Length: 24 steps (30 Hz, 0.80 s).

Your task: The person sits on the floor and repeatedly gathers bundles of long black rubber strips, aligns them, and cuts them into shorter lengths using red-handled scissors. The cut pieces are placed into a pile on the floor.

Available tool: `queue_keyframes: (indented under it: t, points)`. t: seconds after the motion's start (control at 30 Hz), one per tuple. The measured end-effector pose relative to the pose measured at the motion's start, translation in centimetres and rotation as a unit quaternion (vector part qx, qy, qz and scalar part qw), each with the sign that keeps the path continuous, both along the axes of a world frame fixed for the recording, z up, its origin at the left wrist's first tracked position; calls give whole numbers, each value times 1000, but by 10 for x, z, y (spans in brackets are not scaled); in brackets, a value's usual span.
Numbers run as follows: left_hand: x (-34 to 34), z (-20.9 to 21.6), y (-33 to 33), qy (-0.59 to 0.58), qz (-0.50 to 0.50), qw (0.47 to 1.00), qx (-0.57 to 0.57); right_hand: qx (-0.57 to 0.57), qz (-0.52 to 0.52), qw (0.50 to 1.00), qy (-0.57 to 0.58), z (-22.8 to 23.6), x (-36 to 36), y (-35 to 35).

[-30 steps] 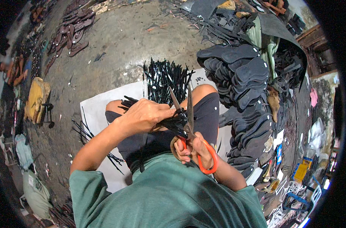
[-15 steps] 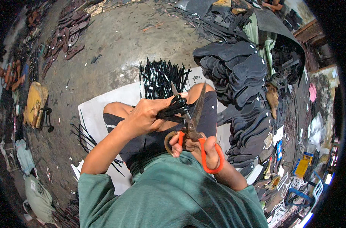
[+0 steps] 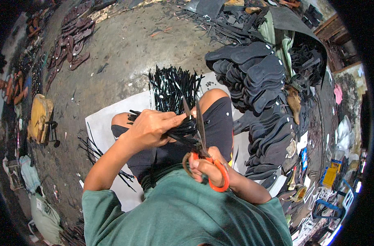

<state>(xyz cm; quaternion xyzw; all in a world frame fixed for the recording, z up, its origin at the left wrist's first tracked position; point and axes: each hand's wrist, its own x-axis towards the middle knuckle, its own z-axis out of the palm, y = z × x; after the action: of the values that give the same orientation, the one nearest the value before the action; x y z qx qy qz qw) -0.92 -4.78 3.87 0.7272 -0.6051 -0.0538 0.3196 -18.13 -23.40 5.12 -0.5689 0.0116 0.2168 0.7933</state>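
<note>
My left hand (image 3: 152, 126) is closed around a bunch of thin glossy black strips (image 3: 182, 130), held over my lap. Ends of the bunch poke out on both sides of the fingers. My right hand (image 3: 213, 163) grips scissors (image 3: 202, 141) by their orange handles, thumb and fingers through the loops. The blades point away from me and lie across the strips just right of my left fingers, their tips slightly apart. Beyond my hands lies a pile of similar black strips (image 3: 174, 86), on the far edge of a white sheet (image 3: 107, 108).
Stacked black shoe soles (image 3: 263, 82) line my right side. More loose strips (image 3: 88, 144) lie to the left. A yellow block-like object (image 3: 41, 117) stands at far left, with brown sandal-shaped pieces (image 3: 72, 51) behind it. Scraps and a rolled dark sheet (image 3: 301, 30) are at far right.
The scissor blades have come closer together over the strips, and my right fingers have drawn in on the handles. The bunch in my left hand now sits slightly lower and flatter.
</note>
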Motion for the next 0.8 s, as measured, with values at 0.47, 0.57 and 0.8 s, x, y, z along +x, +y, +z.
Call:
queue_keyframes:
  t: [0.47,0.57,0.8]
  points:
    - [12,10,0,-52,27,997,48,69,-38,993,90,-5,-6,7]
    - [7,9,-6,-60,13,993,102,29,-49,993,103,-10,-6,1]
    - [-11,-14,-15,-39,-53,990,122,166,-95,971,146,-24,-8,5]
